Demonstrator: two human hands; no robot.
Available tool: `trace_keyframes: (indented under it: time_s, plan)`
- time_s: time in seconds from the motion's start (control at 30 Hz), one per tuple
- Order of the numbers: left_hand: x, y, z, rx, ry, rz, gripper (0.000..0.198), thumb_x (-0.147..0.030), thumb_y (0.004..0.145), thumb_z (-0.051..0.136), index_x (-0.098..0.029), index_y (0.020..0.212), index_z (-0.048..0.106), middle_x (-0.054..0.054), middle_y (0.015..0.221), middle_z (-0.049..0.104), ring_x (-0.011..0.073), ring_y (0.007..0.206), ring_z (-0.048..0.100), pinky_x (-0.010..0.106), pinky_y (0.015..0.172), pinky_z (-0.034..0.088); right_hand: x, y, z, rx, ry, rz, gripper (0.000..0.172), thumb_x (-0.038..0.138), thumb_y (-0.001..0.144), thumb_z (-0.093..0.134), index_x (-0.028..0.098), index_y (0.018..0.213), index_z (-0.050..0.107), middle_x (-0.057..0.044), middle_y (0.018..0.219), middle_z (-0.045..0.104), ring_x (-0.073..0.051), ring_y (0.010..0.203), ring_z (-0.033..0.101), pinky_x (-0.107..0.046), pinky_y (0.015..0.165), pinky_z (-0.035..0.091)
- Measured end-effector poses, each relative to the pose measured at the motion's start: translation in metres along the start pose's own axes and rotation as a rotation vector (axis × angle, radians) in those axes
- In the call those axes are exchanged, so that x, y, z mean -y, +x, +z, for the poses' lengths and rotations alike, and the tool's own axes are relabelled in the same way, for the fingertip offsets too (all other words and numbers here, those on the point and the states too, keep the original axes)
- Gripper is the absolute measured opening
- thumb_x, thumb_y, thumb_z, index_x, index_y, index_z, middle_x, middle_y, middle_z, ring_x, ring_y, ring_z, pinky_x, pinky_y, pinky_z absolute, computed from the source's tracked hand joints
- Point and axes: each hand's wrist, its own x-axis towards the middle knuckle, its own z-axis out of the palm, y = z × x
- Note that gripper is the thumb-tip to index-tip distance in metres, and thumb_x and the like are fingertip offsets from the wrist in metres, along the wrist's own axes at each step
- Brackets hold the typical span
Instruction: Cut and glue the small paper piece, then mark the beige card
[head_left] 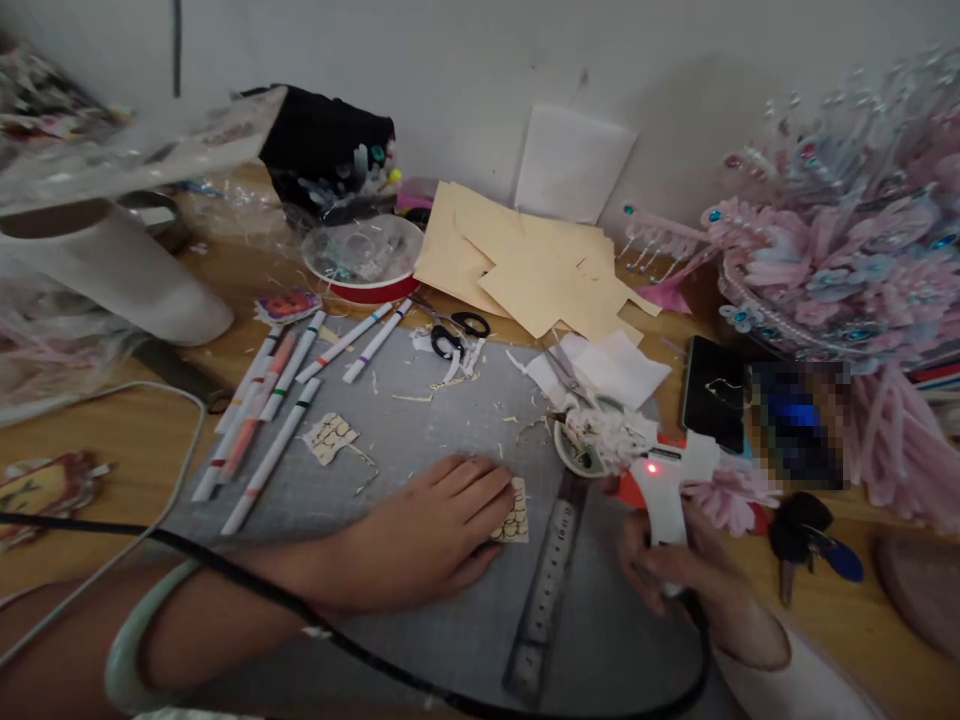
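My left hand (450, 520) lies low over the mat, its fingers and thumb closed about a small cream paper cutout (516, 512) with dark scale-like lines. Part of that piece is hidden beneath the fingers. A white glue gun (666, 505) with a lit red light is gripped in my right hand (694, 565). Its nose points toward a small bowl (571, 452) with white scraps. Between my hands a metal ruler (546, 590) rests on the grey cutting mat (420, 640). Another patterned cutout (330, 438) lies to the left.
A black cable (360, 650) loops across the front, over my left forearm. Several markers (274, 455) lie at the left. Black-handled scissors (448, 340), cream card sheets (540, 265) and a red-rimmed dish (367, 270) stand behind. Keys (806, 535), a phone (712, 390) and pink flower decorations (832, 240) occupy the right.
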Motion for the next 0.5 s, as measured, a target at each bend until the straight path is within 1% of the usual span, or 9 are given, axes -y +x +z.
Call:
trace_keyframes:
  time_s: [0.03,0.1,0.17,0.23,0.3,0.33,0.4,0.43,0.5]
  plan:
    - [0.001,0.000,0.000,-0.001,-0.003,0.003,0.032,-0.030,0.085,0.046,-0.013,0.113,0.049,0.008,0.118,0.053,0.0235,0.110,0.043,0.037,0.095,0.034,-0.004,-0.004,-0.003,-0.020,-0.048,0.018,0.028,0.035,0.068,0.062,0.021,0.090,0.052,0.006,0.052,0.044,-0.008,0.037,0.039,-0.019,0.034,0.031]
    - [0.003,0.001,0.001,0.001,-0.013,0.009,0.031,-0.029,0.086,0.045,-0.013,0.112,0.050,0.008,0.118,0.053,0.0234,0.110,0.044,0.037,0.094,0.034,-0.010,-0.010,-0.010,-0.040,-0.166,0.037,0.032,0.041,0.069,0.062,0.021,0.091,0.051,0.005,0.052,0.043,-0.010,0.039,0.040,-0.020,0.036,0.032]
    - [0.005,0.001,0.001,0.002,-0.020,0.011,0.031,-0.029,0.086,0.044,-0.014,0.113,0.050,0.007,0.119,0.054,0.0235,0.109,0.045,0.037,0.094,0.034,-0.014,-0.015,-0.014,-0.005,-0.244,0.058,0.032,0.048,0.073,0.056,0.019,0.088,0.052,0.005,0.050,0.043,-0.010,0.039,0.040,-0.022,0.038,0.032]
    - [0.006,0.002,0.000,0.002,-0.017,0.015,0.032,-0.029,0.087,0.043,-0.014,0.114,0.050,0.007,0.119,0.054,0.0233,0.109,0.045,0.037,0.093,0.035,-0.013,-0.018,-0.015,0.048,-0.284,0.076,0.037,0.054,0.077,0.048,0.018,0.083,0.053,0.004,0.046,0.043,-0.011,0.039,0.041,-0.023,0.039,0.033]
    - [0.007,0.002,0.000,0.000,-0.014,0.017,0.032,-0.030,0.086,0.044,-0.014,0.113,0.050,0.007,0.119,0.054,0.0228,0.109,0.045,0.036,0.093,0.035,-0.011,-0.021,-0.014,0.047,-0.332,0.095,0.041,0.058,0.077,0.044,0.018,0.077,0.055,0.002,0.045,0.045,-0.012,0.041,0.043,-0.023,0.041,0.037]
    - [0.007,0.003,0.000,0.000,-0.015,0.016,0.031,-0.029,0.086,0.045,-0.014,0.112,0.051,0.006,0.119,0.054,0.0224,0.109,0.045,0.036,0.093,0.035,-0.011,-0.023,-0.013,0.024,-0.367,0.100,0.042,0.059,0.077,0.045,0.019,0.075,0.056,0.000,0.047,0.048,-0.013,0.044,0.046,-0.024,0.044,0.041]
    - [0.007,0.003,0.000,-0.003,-0.016,0.017,0.030,-0.028,0.085,0.046,-0.014,0.110,0.052,0.007,0.117,0.055,0.0221,0.108,0.045,0.036,0.093,0.035,-0.012,-0.026,-0.012,-0.020,-0.451,0.086,0.041,0.059,0.075,0.048,0.019,0.075,0.059,-0.003,0.057,0.056,-0.016,0.054,0.054,-0.027,0.054,0.048]
    - [0.007,0.003,0.000,-0.003,-0.013,0.019,0.030,-0.027,0.084,0.046,-0.014,0.110,0.052,0.007,0.117,0.055,0.0221,0.108,0.046,0.036,0.093,0.035,-0.014,-0.027,-0.012,-0.026,-0.502,0.057,0.040,0.058,0.075,0.050,0.020,0.078,0.061,-0.005,0.064,0.060,-0.019,0.062,0.057,-0.030,0.060,0.050]
    - [0.006,0.003,0.000,-0.003,-0.005,0.023,0.030,-0.026,0.084,0.046,-0.013,0.110,0.052,0.008,0.117,0.055,0.0227,0.109,0.045,0.036,0.093,0.035,-0.022,-0.028,-0.015,0.005,-0.610,-0.035,0.040,0.056,0.074,0.052,0.020,0.088,0.064,-0.010,0.079,0.065,-0.024,0.079,0.061,-0.035,0.075,0.050]
